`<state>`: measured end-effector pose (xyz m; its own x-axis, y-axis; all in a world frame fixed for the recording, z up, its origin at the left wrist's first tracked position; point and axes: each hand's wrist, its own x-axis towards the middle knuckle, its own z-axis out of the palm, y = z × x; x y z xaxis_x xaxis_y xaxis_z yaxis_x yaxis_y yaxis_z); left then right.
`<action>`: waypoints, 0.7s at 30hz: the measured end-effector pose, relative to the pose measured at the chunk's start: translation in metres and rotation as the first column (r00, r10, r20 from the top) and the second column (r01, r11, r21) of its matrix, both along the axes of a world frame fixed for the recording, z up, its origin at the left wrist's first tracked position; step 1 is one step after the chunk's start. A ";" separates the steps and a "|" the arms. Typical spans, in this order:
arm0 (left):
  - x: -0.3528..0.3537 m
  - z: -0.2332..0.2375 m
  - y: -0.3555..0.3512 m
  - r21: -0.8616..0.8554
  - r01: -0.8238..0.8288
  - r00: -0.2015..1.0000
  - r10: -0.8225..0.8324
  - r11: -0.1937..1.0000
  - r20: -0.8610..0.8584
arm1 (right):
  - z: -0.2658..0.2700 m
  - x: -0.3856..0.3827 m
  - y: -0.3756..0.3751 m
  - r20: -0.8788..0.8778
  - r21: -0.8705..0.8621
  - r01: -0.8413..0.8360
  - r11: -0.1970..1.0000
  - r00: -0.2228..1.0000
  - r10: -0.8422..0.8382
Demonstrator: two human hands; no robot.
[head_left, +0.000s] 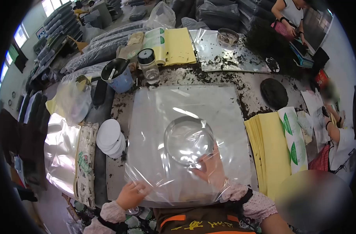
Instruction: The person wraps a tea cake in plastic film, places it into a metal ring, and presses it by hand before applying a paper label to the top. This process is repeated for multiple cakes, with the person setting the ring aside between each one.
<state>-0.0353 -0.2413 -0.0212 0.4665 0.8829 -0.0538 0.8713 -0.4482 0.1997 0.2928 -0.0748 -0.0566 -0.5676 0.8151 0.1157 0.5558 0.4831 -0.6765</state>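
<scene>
The left hand [131, 194] pinches the film [154, 113] at its near-left corner. The right hand [211, 170], flat and open, is nearer the dish [187, 139], at its near-right rim.

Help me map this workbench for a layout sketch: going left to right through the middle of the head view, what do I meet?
In order: printed bag → stack of white discs → round glass dish under the clear film → stack of yellow sheets → green-printed paper.
</scene>
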 end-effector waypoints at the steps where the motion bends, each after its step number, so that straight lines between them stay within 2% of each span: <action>1: 0.000 -0.005 0.002 -0.036 -0.030 0.997 0.033 0.999 0.074 | -0.002 0.006 0.002 0.010 -0.024 0.063 0.998 0.998 -0.063; 2: 0.002 -0.002 0.010 -0.069 -0.055 0.987 0.065 0.996 0.144 | -0.006 0.012 -0.007 -0.044 -0.053 0.066 0.996 0.997 -0.068; 4: -0.011 0.010 0.024 -0.120 -0.141 0.960 0.166 0.983 0.226 | -0.019 0.038 -0.043 0.000 0.028 -0.016 0.999 1.000 0.017; 5: -0.030 0.020 0.030 -0.133 -0.213 0.939 0.240 0.968 0.245 | -0.026 0.063 -0.070 0.112 0.132 -0.119 0.984 0.988 0.105; 6: -0.048 0.028 0.039 -0.144 -0.287 0.911 0.317 0.947 0.266 | -0.032 0.087 -0.094 0.139 0.026 -0.243 0.970 0.961 0.238; 8: -0.075 0.033 0.077 0.243 -0.485 0.874 0.458 0.840 0.160 | -0.030 0.130 -0.124 -0.043 0.082 -0.486 0.870 0.870 0.491; 9: -0.085 0.027 0.087 0.291 -0.550 0.835 0.521 0.783 0.178 | -0.017 0.145 -0.131 -0.231 -0.752 -0.387 0.533 0.913 0.336; 10: -0.096 0.015 0.100 0.331 -0.598 0.801 0.563 0.730 0.205 | -0.012 0.161 -0.124 -0.133 -0.506 -0.374 0.777 0.924 0.358; 11: -0.111 -0.014 0.099 0.447 -0.551 0.828 0.530 0.704 0.186 | 0.013 0.165 -0.092 -0.017 -0.189 -0.341 0.921 0.939 0.345; 12: -0.123 -0.044 0.096 0.560 -0.499 0.849 0.504 0.661 0.161 | 0.040 0.166 -0.051 0.099 0.154 -0.311 0.938 0.949 0.299; 14: -0.129 -0.053 0.095 0.589 -0.475 0.855 0.500 0.654 0.136 | 0.044 0.197 0.051 0.191 0.367 0.012 0.930 0.978 -0.088; 15: -0.125 -0.046 0.098 0.542 -0.518 0.828 0.547 0.662 0.124 | 0.047 0.213 0.101 0.210 0.441 0.164 0.882 0.937 -0.279; 16: -0.118 -0.037 0.098 0.497 -0.564 0.794 0.599 0.660 0.105 | 0.042 0.238 0.157 0.228 0.364 0.346 0.865 0.867 -0.443; 17: -0.113 -0.030 0.101 0.454 -0.613 0.752 0.653 0.647 0.086 | 0.020 0.270 0.219 0.165 0.466 0.412 0.783 0.829 -0.535; 18: -0.111 -0.025 0.104 0.429 -0.642 0.741 0.657 0.635 0.135 | 0.011 0.291 0.272 0.195 0.435 0.517 0.737 0.745 -0.638; 20: -0.107 -0.019 0.105 0.374 -0.699 0.706 0.671 0.609 0.227 | 0.001 0.299 0.343 0.318 0.422 0.618 0.663 0.584 -0.747; 21: -0.108 -0.021 0.105 0.341 -0.732 0.676 0.690 0.590 0.259 | -0.004 0.283 0.357 0.418 0.380 0.641 0.667 0.523 -0.742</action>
